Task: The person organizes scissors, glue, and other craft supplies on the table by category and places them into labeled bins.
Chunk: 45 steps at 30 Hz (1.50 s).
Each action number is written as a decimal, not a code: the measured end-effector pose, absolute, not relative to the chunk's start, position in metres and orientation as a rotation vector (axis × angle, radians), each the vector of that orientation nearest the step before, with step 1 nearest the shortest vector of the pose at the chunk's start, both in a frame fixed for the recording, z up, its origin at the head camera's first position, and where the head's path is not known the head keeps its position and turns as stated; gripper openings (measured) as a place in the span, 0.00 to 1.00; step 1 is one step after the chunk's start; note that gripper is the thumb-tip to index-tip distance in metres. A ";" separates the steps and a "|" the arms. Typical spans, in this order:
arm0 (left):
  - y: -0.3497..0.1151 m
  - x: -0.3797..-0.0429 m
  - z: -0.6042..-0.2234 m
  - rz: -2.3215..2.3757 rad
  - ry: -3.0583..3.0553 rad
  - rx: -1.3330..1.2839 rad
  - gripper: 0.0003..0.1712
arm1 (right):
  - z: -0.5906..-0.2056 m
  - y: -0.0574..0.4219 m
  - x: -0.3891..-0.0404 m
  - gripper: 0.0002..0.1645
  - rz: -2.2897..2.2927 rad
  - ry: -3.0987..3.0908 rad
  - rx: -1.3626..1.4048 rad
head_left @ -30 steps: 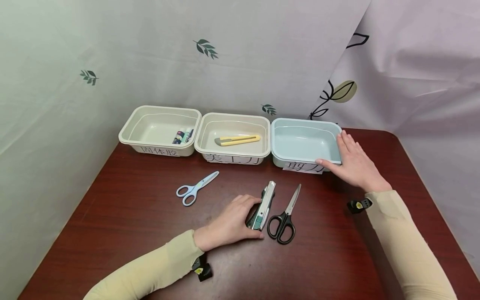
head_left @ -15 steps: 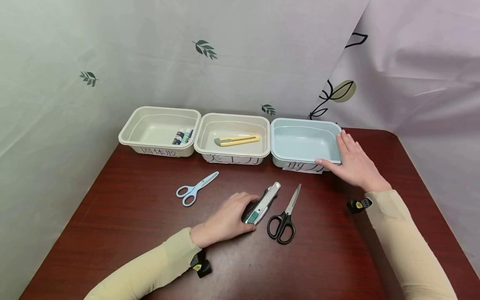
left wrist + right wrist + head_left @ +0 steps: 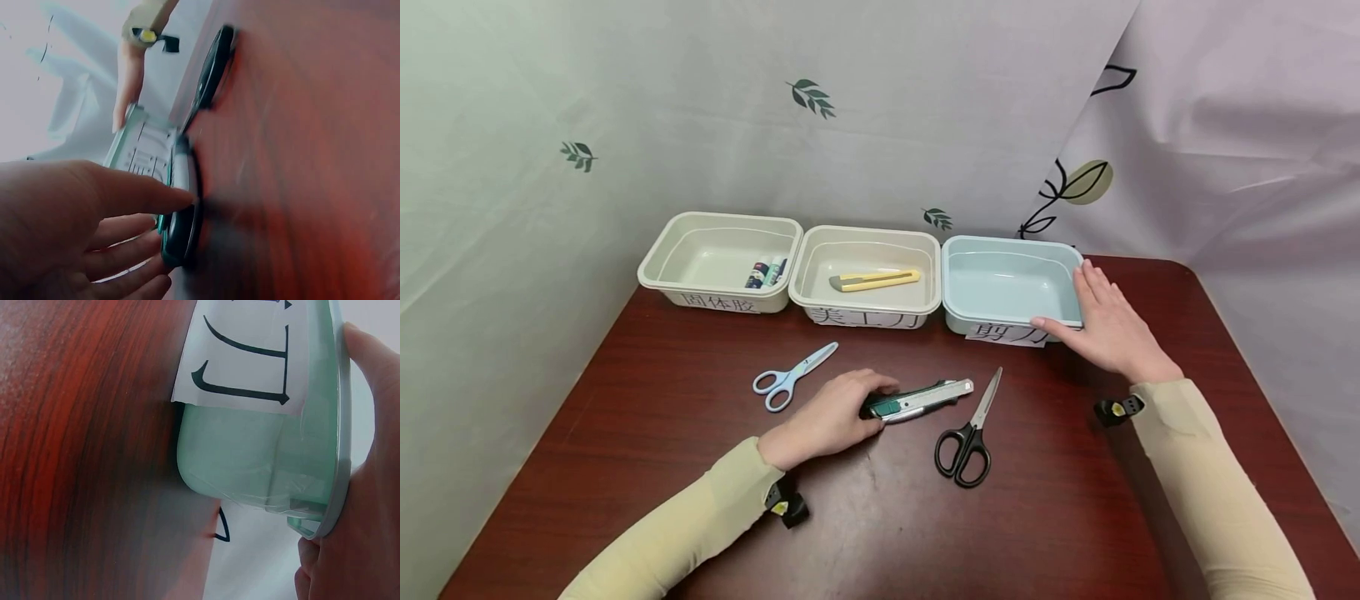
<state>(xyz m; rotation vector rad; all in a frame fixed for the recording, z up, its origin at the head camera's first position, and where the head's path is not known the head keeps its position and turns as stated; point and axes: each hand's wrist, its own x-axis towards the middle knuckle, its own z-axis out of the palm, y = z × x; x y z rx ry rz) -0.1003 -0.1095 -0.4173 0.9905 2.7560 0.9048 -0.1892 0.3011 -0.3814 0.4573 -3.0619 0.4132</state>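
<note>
My left hand (image 3: 831,419) pinches the rear end of a silver, green and black utility knife (image 3: 928,400) low over the table, its tip pointing right. In the left wrist view, the thumb lies on one side of the knife (image 3: 181,219) and the fingers are on the other. Black-handled scissors (image 3: 966,446) lie just right of the knife. Light blue scissors (image 3: 782,383) are beyond the left hand, to its left. My right hand (image 3: 1112,329) rests with straight fingers on the right end of the light blue bin (image 3: 1007,318), thumb on its front rim.
Left of the blue bin, a beige bin (image 3: 865,308) holds a yellow utility knife (image 3: 876,281). Farther left, another pale bin (image 3: 700,290) contains several glue sticks (image 3: 766,273). All three bins stand in a row at the table's (image 3: 1045,517) back, before a patterned cloth, with paper labels in front.
The left hand has shifted left and slightly away from me, swinging the utility knife clockwise from pointing away to pointing right. The right hand and bins have stayed put.
</note>
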 end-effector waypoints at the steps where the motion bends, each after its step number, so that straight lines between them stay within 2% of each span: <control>1: -0.111 -0.103 -0.417 0.909 2.754 0.995 0.27 | -0.382 0.301 -0.189 0.66 0.417 -3.060 0.457; 7: -0.117 -0.116 -0.419 0.886 2.781 1.017 0.24 | -0.382 0.301 -0.189 0.65 0.428 -3.052 0.456; 23: -0.100 -0.136 -0.420 0.781 2.710 1.088 0.26 | -0.383 0.302 -0.190 0.66 0.428 -3.052 0.454; 45: -0.089 -0.141 -0.418 0.657 2.713 1.109 0.21 | -0.381 0.301 -0.188 0.66 0.414 -3.057 0.460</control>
